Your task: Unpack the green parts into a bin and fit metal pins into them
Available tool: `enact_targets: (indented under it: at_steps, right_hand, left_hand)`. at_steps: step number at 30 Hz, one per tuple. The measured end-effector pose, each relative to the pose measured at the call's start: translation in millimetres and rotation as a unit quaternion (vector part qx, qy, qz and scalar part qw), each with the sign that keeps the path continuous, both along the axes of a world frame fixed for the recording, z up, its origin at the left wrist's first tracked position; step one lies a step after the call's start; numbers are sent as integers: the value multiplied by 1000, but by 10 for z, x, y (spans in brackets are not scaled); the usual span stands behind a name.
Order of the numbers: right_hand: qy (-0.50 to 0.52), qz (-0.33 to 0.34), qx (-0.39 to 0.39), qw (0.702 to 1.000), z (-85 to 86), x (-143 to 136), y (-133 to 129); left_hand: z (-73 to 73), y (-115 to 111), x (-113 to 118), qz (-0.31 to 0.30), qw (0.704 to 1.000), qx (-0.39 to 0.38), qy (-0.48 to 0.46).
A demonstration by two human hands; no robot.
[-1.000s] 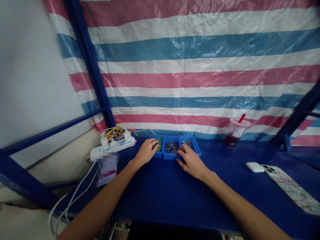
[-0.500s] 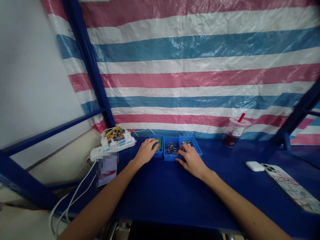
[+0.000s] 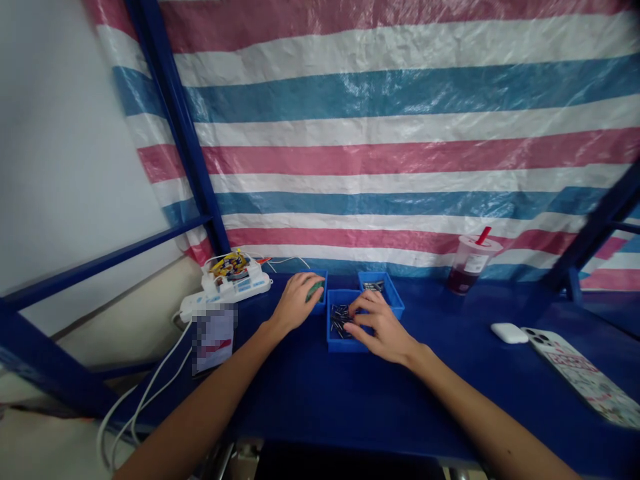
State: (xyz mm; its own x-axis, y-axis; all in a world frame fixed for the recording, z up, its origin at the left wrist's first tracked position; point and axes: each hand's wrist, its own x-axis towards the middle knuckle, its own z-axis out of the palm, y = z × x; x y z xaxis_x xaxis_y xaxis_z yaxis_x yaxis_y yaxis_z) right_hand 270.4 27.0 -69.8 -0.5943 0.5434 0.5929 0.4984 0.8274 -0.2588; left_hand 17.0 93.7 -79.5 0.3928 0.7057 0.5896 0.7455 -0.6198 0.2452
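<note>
My left hand [image 3: 299, 300] rests over the near left part of a small blue bin [image 3: 324, 305], fingers curved, loose and apart. Green pieces [image 3: 315, 291] show in that bin below the fingertips. My right hand [image 3: 383, 328] reaches across the right side of the middle blue bin [image 3: 345, 345]. Its thumb and fingers are spread over a pile of small dark metal pins or screws [image 3: 340, 321], and nothing shows gripped between them. Behind this hand stands a third blue bin [image 3: 396, 297] with silvery metal pieces [image 3: 374, 286], partly covered by the fingers.
A white power strip [image 3: 250, 285] with cables lies at the left, a partly blurred flat item [image 3: 216, 340] in front of it. On the right stand a cup with a red straw [image 3: 470, 263], a white earphone case [image 3: 509, 333] and a phone [image 3: 585, 373] on the blue table [image 3: 310, 407].
The middle bin has slid toward me, out of line with the two others. My right hand has come slightly nearer and left, its fingers over the metal pieces. The left hand has barely moved.
</note>
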Motion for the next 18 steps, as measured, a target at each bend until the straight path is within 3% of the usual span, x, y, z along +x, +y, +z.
enact_targets:
  at_steps: [6,13,18]
  right_hand:
    - [-6,-73,36,997,-45,36,92]
    - [-77,20,-9,997,-109,2,74]
    - [-78,23,-60,995,-60,7,34]
  left_hand:
    - [16,-84,91,-28,998,11,48]
    - [-43,-69,97,-1,995,14,97]
    - [-27,-79,98,-3,994,15,106]
